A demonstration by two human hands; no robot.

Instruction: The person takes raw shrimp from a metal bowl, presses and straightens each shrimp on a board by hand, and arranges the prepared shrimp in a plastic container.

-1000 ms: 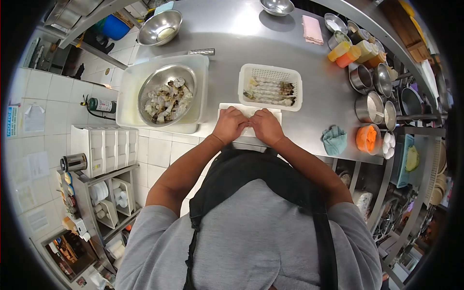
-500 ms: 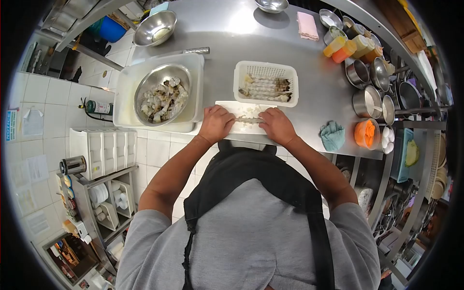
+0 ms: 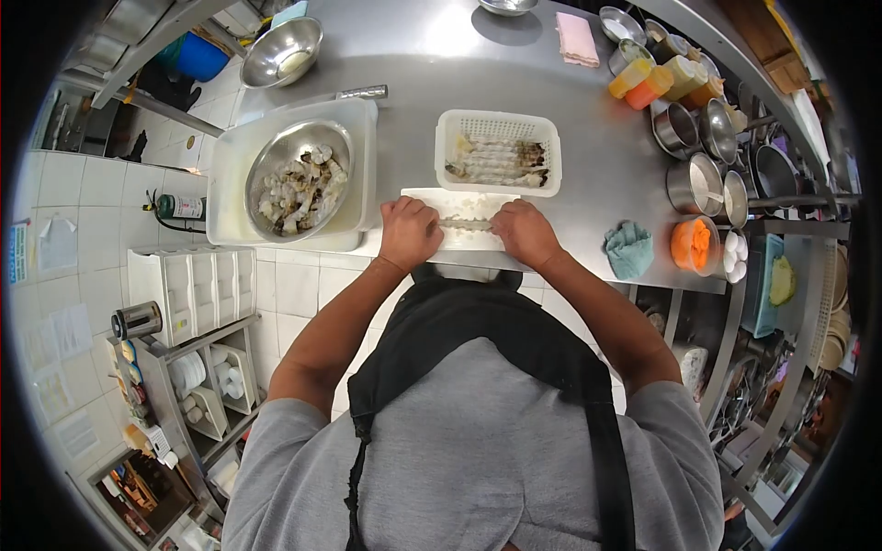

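Note:
A pale, stretched-out shrimp [image 3: 467, 224] lies across the white cutting board [image 3: 470, 242]. My left hand [image 3: 411, 233] has its fingers closed on the shrimp's left end, and my right hand [image 3: 526, 233] closes on the right end. Small pale scraps dot the board around it. Just beyond, a white perforated basket [image 3: 499, 120] holds several straightened shrimp [image 3: 501, 162] laid side by side. To the left, a steel bowl [image 3: 256, 174] heaped with peeled shrimp [image 3: 306, 188] sits tilted in a translucent plastic tub [image 3: 366, 165].
A knife handle [image 3: 364, 93] sticks out behind the tub. At the right are a teal cloth [image 3: 629, 250], a container of orange pieces [image 3: 694, 244], steel pots [image 3: 691, 184] and sauce bottles [image 3: 650, 87]. A pink cloth [image 3: 577, 39] and an empty-looking steel bowl [image 3: 283, 53] lie farther back.
The whole view has shifted slightly, so the table things appear a little farther left and up. Both hands remain at the shrimp's two ends on the board.

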